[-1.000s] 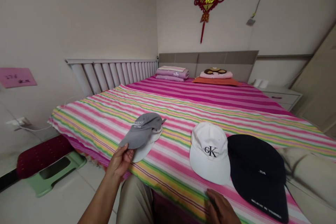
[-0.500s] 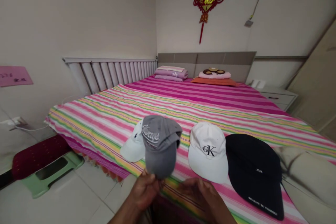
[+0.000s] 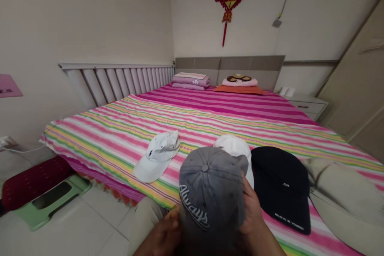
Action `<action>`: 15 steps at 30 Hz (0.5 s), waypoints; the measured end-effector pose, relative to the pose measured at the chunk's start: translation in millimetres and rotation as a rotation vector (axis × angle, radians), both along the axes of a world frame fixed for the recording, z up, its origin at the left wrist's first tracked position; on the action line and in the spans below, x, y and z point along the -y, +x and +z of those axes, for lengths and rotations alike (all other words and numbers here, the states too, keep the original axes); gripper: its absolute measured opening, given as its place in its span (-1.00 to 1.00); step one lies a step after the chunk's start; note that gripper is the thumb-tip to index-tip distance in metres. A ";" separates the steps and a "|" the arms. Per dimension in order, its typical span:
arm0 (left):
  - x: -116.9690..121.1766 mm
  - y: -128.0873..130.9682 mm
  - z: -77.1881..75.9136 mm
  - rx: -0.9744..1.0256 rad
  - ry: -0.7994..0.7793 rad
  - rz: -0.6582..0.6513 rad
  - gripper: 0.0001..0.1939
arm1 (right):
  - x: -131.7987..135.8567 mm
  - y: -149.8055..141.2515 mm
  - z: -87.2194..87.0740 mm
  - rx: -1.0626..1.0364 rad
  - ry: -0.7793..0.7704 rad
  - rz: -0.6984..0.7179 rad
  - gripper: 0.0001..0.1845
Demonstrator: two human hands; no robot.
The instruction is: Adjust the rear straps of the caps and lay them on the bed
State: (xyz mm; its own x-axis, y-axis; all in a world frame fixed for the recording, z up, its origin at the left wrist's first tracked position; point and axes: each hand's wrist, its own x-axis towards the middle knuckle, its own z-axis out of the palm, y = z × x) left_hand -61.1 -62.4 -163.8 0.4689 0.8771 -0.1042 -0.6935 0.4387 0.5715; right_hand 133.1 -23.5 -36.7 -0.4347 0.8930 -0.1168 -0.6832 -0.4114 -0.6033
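Observation:
Both of my hands hold a grey cap (image 3: 210, 196) with white "Always" lettering, raised close to the camera above the near edge of the bed. My left hand (image 3: 163, 236) grips its lower left side and my right hand (image 3: 250, 210) wraps its right side. Behind the grey cap, a white cap with a logo (image 3: 232, 146) lies on the striped bedspread (image 3: 210, 120), mostly hidden. A second white cap (image 3: 157, 156) lies to the left, and a black cap (image 3: 282, 186) to the right.
Folded bedding (image 3: 189, 81) and a pillow stack (image 3: 239, 84) sit at the headboard. A beige cushion (image 3: 345, 192) lies at the right bed edge. A green stool with a red pad (image 3: 39, 192) stands on the floor at left. A nightstand (image 3: 306, 104) is at far right.
The grey cap came off the white cap at left and moved right and toward me. My right hand left the bed edge and took hold of it too.

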 end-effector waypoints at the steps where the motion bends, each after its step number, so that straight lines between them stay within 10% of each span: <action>1: -5.5 -1.9 1.2 0.025 0.002 -0.011 -0.71 | 1.7 1.1 -0.3 0.039 0.005 -0.033 -0.76; 8: -41.6 13.8 36.4 0.019 0.016 -0.155 -0.58 | 5.9 8.1 -22.1 0.316 -0.084 -0.429 -0.81; 15: -61.0 15.8 54.0 0.052 0.014 -0.032 -0.69 | 9.6 24.9 -20.3 0.109 -0.007 -0.105 -0.58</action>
State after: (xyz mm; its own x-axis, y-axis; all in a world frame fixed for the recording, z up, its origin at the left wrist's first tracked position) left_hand -45.3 -1.4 -109.8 0.5015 0.8626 -0.0667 -0.7080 0.4535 0.5413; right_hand 158.0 -33.0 -57.0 -0.3232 0.9319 -0.1648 -0.6534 -0.3457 -0.6735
